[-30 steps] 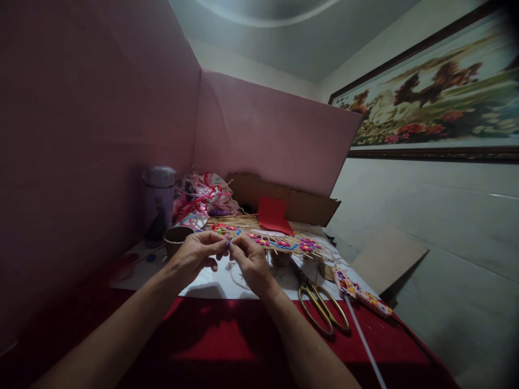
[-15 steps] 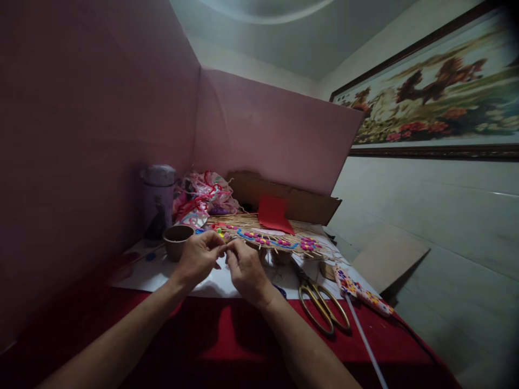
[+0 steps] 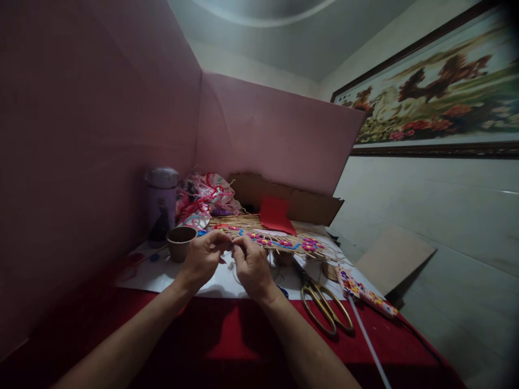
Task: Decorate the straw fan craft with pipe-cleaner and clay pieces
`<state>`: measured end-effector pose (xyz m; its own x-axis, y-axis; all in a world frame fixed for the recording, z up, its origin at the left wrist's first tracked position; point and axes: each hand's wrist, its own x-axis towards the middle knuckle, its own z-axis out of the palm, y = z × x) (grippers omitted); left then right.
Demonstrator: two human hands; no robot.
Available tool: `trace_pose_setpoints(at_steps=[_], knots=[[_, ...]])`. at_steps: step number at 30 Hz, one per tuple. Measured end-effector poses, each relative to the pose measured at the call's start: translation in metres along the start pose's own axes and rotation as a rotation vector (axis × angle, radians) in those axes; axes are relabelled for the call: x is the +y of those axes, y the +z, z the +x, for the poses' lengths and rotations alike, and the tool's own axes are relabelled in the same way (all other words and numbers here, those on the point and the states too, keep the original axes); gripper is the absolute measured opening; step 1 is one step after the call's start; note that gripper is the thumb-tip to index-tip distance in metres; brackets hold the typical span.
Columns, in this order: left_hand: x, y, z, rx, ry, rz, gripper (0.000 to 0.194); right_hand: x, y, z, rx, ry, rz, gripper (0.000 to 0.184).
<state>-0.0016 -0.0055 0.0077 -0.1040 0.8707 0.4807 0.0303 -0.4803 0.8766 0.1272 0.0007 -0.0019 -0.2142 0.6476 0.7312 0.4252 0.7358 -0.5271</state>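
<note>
My left hand (image 3: 206, 259) and my right hand (image 3: 252, 266) meet fingertip to fingertip above the white sheet (image 3: 162, 278). Both are closed in a pinch; whatever lies between the fingers is too small to make out. Just behind them stretches a long cardboard piece (image 3: 279, 246) decorated with magenta and yellow flowers and a wavy blue line, thin sticks poking out along its edge. To the left of my left hand stands a brown cup (image 3: 179, 246).
Gold-handled scissors (image 3: 326, 308) and a flower-patterned glue gun (image 3: 367, 292) with a long glue stick lie at the right. A purple bottle (image 3: 161, 202), a heap of pink and red strands (image 3: 213, 194), red paper (image 3: 276, 215) and cardboard (image 3: 312, 202) are at the back.
My hands stay pinched together, with fingers shifted slightly. The whole view has moved a little, so most things appear slightly further right.
</note>
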Motion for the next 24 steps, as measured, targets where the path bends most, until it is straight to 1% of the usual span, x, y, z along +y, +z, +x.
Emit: trace_pose_setpoints(at_steps=[2, 7, 9, 11, 13, 18, 20, 24], knots=[[0.0004, -0.0008, 0.0003, -0.006, -0.027, -0.055, 0.013, -0.0013, -0.0007, -0.0004, -0.005, 0.003, 0.007, 0.011], [-0.001, -0.002, 0.0021, -0.038, -0.192, -0.342, 0.022, -0.0011, -0.0004, -0.0012, -0.018, -0.016, 0.024, 0.01], [-0.0016, -0.0014, 0.0021, -0.044, -0.216, -0.389, 0.024, 0.0005, 0.0001, -0.0011, -0.007, -0.022, 0.006, 0.009], [-0.0015, -0.0004, 0.0017, -0.049, -0.198, -0.379, 0.024, 0.0021, 0.0004, -0.0007, 0.008, -0.02, -0.017, 0.008], [-0.001, 0.0005, 0.001, -0.04, -0.158, -0.317, 0.023, 0.0031, 0.0001, -0.0003, 0.01, -0.014, -0.035, 0.009], [-0.0016, 0.0008, 0.0, 0.062, -0.009, -0.042, 0.014, 0.0038, -0.0009, 0.0002, 0.001, 0.003, -0.075, 0.009], [-0.002, 0.0006, 0.0002, 0.063, 0.007, -0.03, 0.013, 0.0039, -0.0003, 0.0, -0.004, 0.016, -0.054, 0.009], [-0.001, 0.0011, 0.0002, 0.049, -0.014, -0.071, 0.014, 0.0037, 0.0016, 0.0003, -0.02, 0.042, 0.035, 0.011]])
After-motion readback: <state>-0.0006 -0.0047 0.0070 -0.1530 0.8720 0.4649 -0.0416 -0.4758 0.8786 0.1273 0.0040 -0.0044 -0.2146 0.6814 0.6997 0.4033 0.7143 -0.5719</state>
